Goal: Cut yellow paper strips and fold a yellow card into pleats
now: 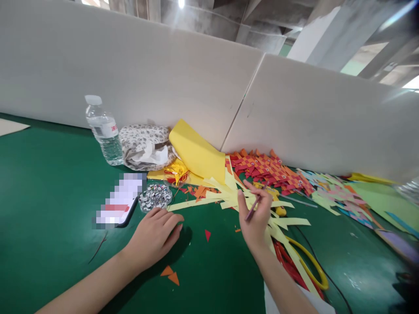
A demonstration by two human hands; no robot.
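Observation:
My left hand (157, 235) hovers low over the table, palm down, fingers loosely bent and nothing seen in them. Just beyond its knuckles lies a clear bag of googly eyes (155, 197). In my right hand (257, 218) is a thin purplish pen-like stick (253, 209), slanted between thumb and fingers; its exact kind is unclear. Under and around that hand spreads a tangle of pale yellow paper strips (216, 198). Orange paper triangles (173, 278) and a red paper scrap (207, 235) lie between my two forearms.
A water bottle (106, 135), a spotted tissue pouch (144, 144) and a yellow sheet (199, 152) stand along the white partition (163, 74). A phone (131, 211) lies left. Woven red-orange paper pieces (262, 168) are piled at the back; yellow-handled scissors (319, 270) lie right.

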